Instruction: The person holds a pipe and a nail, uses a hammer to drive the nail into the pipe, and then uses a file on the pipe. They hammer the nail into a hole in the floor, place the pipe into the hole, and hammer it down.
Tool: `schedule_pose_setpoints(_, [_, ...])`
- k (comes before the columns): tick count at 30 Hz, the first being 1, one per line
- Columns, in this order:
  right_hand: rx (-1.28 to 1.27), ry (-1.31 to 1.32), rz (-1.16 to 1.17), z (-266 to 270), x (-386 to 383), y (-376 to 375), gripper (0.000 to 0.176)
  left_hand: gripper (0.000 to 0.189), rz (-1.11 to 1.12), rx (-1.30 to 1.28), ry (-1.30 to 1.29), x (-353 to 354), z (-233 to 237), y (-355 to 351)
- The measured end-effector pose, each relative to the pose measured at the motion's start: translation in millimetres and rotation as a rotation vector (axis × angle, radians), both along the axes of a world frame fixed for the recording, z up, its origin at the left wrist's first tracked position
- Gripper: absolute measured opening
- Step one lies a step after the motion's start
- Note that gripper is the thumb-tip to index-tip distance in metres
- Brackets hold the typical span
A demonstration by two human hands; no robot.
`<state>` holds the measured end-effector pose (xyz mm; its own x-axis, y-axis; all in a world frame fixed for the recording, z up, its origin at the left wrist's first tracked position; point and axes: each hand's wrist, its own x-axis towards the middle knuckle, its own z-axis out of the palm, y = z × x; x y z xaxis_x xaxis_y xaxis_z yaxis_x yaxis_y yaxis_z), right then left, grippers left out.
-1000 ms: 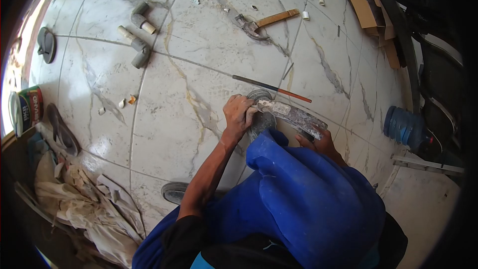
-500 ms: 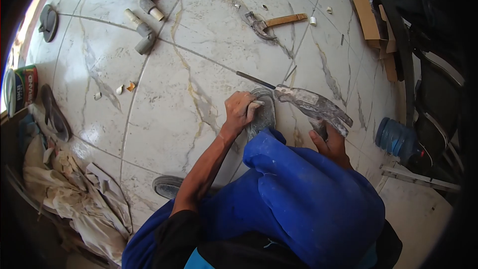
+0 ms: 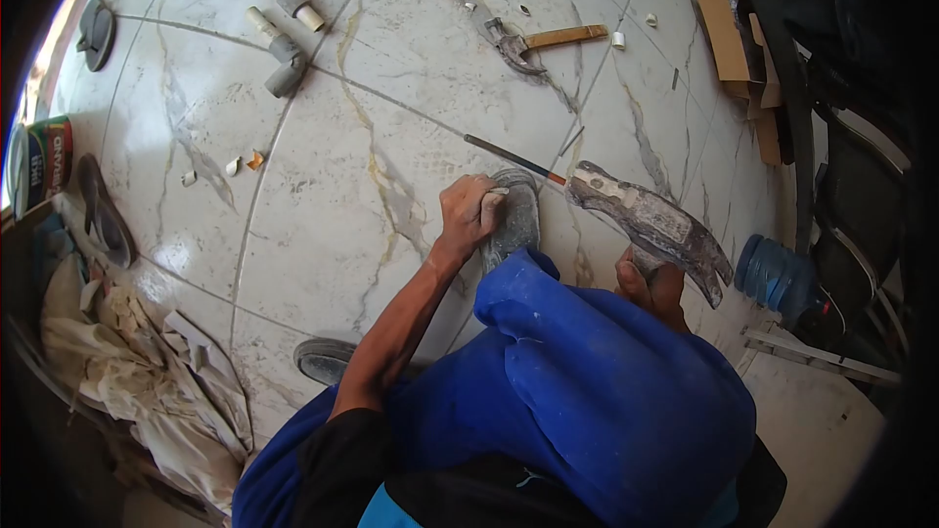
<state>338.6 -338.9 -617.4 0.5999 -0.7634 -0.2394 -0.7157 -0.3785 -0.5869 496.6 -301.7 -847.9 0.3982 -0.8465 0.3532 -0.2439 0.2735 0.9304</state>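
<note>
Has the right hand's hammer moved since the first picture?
Yes: relative to the thin rod on the floor, the hammer has moved toward the right.

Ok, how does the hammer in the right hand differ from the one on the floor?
The held hammer is raised in the grip of the right hand; the floor hammer lies on the tiles. The held hammer's handle is mostly hidden, while the floor hammer's wooden handle shows plainly. Both have curved claws.

Right hand [image 3: 651, 284]: it grips a dusty claw hammer [image 3: 650, 220].
Left hand [image 3: 469, 213]: it pinches a small pale piece [image 3: 501, 191].
Tiled floor [image 3: 313, 205]: a wooden-handled hammer [image 3: 540, 40] lies.
</note>
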Motion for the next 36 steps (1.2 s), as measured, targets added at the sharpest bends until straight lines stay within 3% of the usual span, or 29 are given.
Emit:
schedule_pose_setpoints(3, [0.393,-0.113,-0.446,5,20,2,0.033,0.017,-0.009,-0.023,-0.025,3,0,0])
schedule_pose_setpoints(4, [0.238,0.181,-0.093,-26,-8,-6,0.035,0.016,-0.024,-0.032,-0.041,3,-1,-1])
schedule_pose_setpoints(7, [-0.143,0.017,0.009,-34,-22,-10,0.04,0.013,-0.004,-0.083,-0.016,2,-1,-3])
schedule_pose_setpoints(8, [-0.125,0.021,-0.004,-26,-22,-5,0.04,0.013,-0.016,-0.066,-0.012,2,1,4])
schedule_pose_setpoints(10, [0.159,-0.011,-0.289,-13,-21,-6,0.04,0.012,-0.013,-0.05,-0.011,3,5,-1])
schedule_pose_setpoints(11, [0.156,-0.012,-0.295,-16,-20,-7,0.04,0.012,-0.019,-0.054,-0.011,4,5,-2])
schedule_pose_setpoints(13, [-0.211,0.002,0.163,-29,-17,-8,0.035,0.01,-0.031,-0.009,-0.038,5,5,0])
schedule_pose_setpoints(14, [0.027,0.17,0.018,-40,-20,-6,0.035,0.01,-0.038,-0.017,-0.045,5,2,0])
schedule_pose_setpoints(17, [0.077,0.2,0.057,-50,-30,-1,0.038,0.012,-0.054,0.091,-0.111,6,-3,3])
schedule_pose_setpoints(21, [0.205,0.054,-0.136,-29,-29,4,0.04,0.031,-0.132,0.247,0.411,14,20,10])
schedule_pose_setpoints(23, [-0.007,-0.068,-0.132,-22,-24,-2,0.042,0.032,-0.091,0.083,0.265,30,41,4])
schedule_pose_setpoints(25, [0.094,-0.091,-0.219,-23,-30,-1,0.042,0.035,-0.127,0.155,0.221,51,48,8])
schedule_pose_setpoints(27, [0.22,-0.044,-0.333,-22,-30,-7,0.041,0.029,-0.215,0.291,0.362,65,51,14])
schedule_pose_setpoints(31, [0.359,0.02,-0.404,-29,-37,-8,0.039,0.017,-0.215,0.193,0.267,63,46,16])
schedule_pose_setpoints(36, [0.351,-0.043,-0.397,-27,-32,-4,0.038,0.01,-0.196,0.12,0.05,59,51,14])
